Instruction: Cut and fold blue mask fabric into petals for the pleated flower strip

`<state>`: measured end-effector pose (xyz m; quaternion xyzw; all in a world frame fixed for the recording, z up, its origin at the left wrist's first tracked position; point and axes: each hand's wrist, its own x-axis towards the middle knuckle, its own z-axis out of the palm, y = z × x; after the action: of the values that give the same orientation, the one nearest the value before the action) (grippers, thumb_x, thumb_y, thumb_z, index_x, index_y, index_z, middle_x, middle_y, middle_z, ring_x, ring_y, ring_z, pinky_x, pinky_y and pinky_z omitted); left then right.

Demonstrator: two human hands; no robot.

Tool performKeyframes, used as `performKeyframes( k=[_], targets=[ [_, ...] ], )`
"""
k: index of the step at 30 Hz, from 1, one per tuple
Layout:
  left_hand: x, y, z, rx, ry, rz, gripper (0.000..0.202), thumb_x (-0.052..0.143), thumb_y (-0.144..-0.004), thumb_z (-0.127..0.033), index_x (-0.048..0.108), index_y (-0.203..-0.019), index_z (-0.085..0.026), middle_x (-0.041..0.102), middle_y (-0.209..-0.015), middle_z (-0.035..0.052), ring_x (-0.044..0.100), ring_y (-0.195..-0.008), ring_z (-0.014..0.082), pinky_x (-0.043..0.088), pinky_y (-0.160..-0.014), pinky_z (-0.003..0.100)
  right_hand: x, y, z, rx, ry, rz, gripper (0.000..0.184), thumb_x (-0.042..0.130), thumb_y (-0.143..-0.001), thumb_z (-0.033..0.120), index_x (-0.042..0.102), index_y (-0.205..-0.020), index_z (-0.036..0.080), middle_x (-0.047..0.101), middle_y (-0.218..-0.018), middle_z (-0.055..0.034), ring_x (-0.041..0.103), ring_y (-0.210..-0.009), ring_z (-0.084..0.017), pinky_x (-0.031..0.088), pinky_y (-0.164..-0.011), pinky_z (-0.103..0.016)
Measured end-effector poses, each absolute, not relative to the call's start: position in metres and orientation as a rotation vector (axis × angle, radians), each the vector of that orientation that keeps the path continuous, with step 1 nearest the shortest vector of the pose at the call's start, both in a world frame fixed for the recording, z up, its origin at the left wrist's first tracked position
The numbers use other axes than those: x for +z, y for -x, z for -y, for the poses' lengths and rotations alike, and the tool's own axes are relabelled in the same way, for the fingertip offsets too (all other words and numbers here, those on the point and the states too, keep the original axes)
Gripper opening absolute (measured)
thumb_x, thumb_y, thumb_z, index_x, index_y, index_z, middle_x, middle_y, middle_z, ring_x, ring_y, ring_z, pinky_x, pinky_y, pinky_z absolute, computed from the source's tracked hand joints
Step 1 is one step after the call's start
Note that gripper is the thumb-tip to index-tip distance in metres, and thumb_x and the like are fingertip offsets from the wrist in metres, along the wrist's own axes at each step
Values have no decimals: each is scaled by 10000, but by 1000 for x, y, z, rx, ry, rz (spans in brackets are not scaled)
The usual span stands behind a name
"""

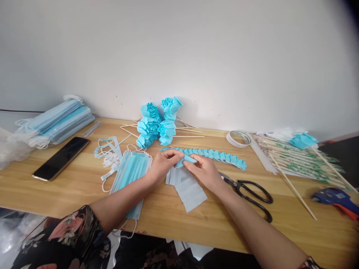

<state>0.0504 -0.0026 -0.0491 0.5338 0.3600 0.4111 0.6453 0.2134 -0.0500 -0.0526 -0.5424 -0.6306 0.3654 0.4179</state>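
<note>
Between my two hands is a small folded piece of light-blue mask fabric [186, 160]. My left hand [165, 163] pinches its left end, and my right hand [204, 169] pinches its right side. Below them, pale white-grey fabric pieces [192, 191] lie on the wooden table [224, 233]. Just beyond my fingers runs a row of folded blue petals [221, 155]. Under my left forearm lie blue face masks [131, 172] with white ear loops. Black-handled scissors [249, 190] rest beside my right wrist, their blade tips partly hidden by it.
Blue fabric flowers [150, 125] on sticks lie at the back. Stacked masks [61, 121], a phone [61, 158] and cut scraps [110, 153] are leftward. On the right are a tape roll [238, 139], wooden sticks [303, 160], a single blue flower [303, 140] and a blue glue gun [333, 198].
</note>
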Motion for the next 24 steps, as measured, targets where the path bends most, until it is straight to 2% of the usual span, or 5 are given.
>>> performKeyframes(
  k=[7,13,17,21,24],
  targets=[
    [-55,-51,1,899,-1264,-787,291,744,-718,-426,675,-701,-144,594,-615,-6,493,-553,91,405,-558,237,-50,-217,49,758,1417,1441,305,581,-861,411,522,-652,197,491,-608,25,455,-590,-131,381,-568,-256],
    [-55,-52,2,805,-1275,-775,263,765,-676,-376,657,-727,-142,594,-619,-20,489,-530,81,422,-549,233,-48,-219,49,680,1446,1437,294,561,-874,409,511,-677,196,421,-613,43,376,-565,-113,320,-539,-248],
    [-54,-50,1,825,-1261,-774,313,702,-734,-438,672,-805,-135,623,-662,7,531,-553,102,441,-561,247,-49,-220,48,641,1459,1452,299,553,-880,409,499,-672,201,388,-594,47,355,-557,-114,310,-532,-249],
    [-55,-48,-1,815,-1326,-798,365,627,-803,-493,656,-756,-132,613,-658,15,534,-555,104,443,-582,253,-49,-219,49,633,1441,1477,297,560,-872,390,475,-654,207,390,-577,50,352,-538,-110,312,-516,-243],
    [-57,-49,-2,794,-1394,-799,347,666,-770,-484,642,-730,-140,576,-629,-9,494,-546,87,416,-561,233,-49,-216,50,617,1426,1517,284,569,-864,371,490,-648,205,417,-571,49,362,-524,-107,321,-508,-237]
  ],
)
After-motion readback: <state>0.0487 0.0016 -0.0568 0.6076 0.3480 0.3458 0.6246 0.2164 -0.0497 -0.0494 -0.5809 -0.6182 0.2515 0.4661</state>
